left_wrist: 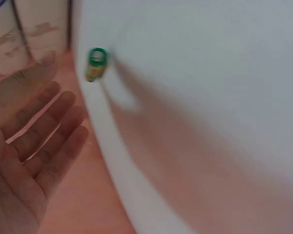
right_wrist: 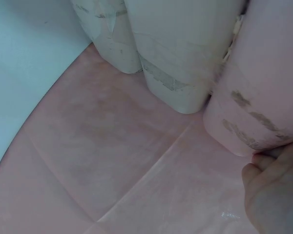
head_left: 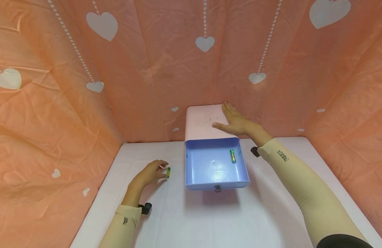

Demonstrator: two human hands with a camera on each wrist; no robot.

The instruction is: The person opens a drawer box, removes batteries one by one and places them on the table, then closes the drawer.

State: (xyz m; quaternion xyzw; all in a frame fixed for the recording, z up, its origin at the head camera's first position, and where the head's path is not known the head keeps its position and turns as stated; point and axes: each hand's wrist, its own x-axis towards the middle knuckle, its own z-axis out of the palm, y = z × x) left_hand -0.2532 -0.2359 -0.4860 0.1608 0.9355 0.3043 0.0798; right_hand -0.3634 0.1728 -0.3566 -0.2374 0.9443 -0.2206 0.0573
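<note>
The left hand (head_left: 149,174) rests low on the white table (head_left: 271,220), fingers loosely curved, and holds nothing. A small green-and-yellow battery (head_left: 168,172) lies on the table at its fingertips; whether they touch it cannot be told. The left wrist view shows the palm (left_wrist: 24,161) open with fingers spread and relaxed, the battery (left_wrist: 95,63) lying free a little beyond them, with nothing between fingers and battery.

To the right of that hand, just past the battery, stands a blue drawer (head_left: 214,167), pulled out of a pink box (head_left: 203,122) and jutting forward over the table. A second battery (head_left: 232,155) lies inside the drawer near its right wall, well apart from both hands. The drawer's near left wall stands between the left hand and the drawer floor.

The right hand (head_left: 235,120) lies flat on top of the box, fingers straight and pressed down, thumb out to the left, gripping nothing. Behind the box, pink cloth (head_left: 147,69) with white hearts walls in the table on three sides.
</note>
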